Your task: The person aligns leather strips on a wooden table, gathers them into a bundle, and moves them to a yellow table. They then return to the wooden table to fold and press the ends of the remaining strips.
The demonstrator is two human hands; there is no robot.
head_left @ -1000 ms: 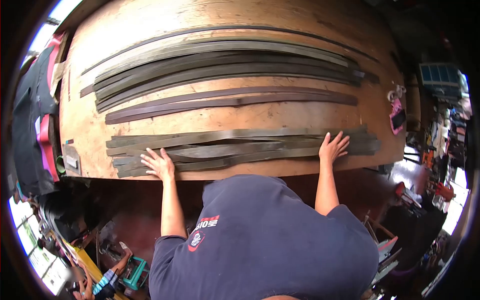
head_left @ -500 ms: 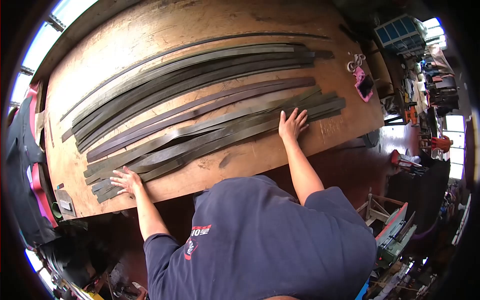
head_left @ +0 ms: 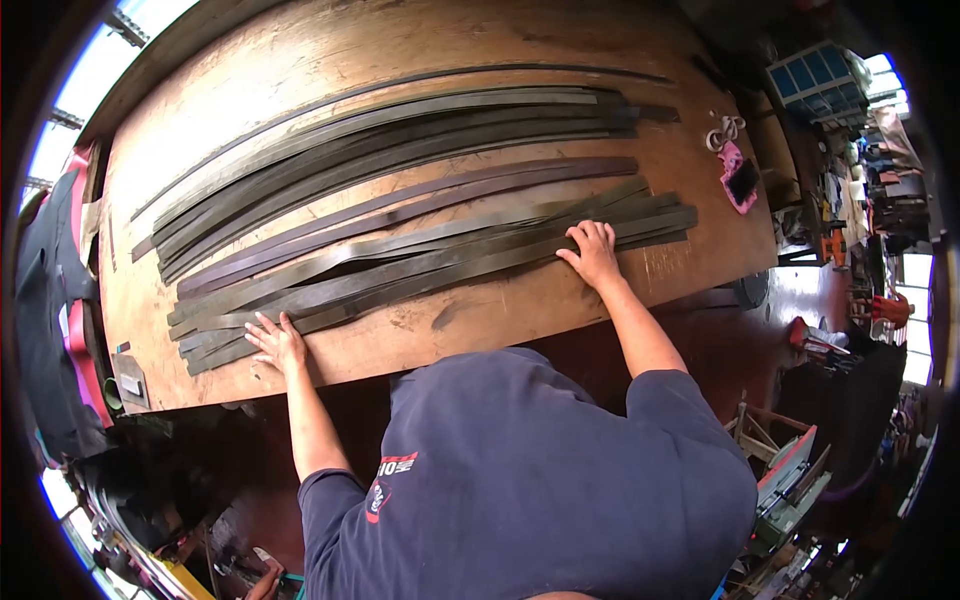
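Observation:
A loose bundle of dark olive flat strips lies lengthwise near the front edge of the wooden table. My left hand rests at the bundle's near edge toward its left end, fingers spread over the strips. Toward the right end, my right hand has its fingers slightly bent on the near edge, thumb apart. Neither hand grips a strip. Just beyond lie a few purplish-brown strips, and behind those a thicker pile of dark strips.
One long thin strip lies at the back. At the right end are a tape roll and a phone on pink cloth. A small grey block sits at the left corner. Another person's hand shows low at left.
My left hand has shifted right along the strips. My right hand has drawn back to their near edge, its fingers more bent. The front bundle lies straighter and closer together.

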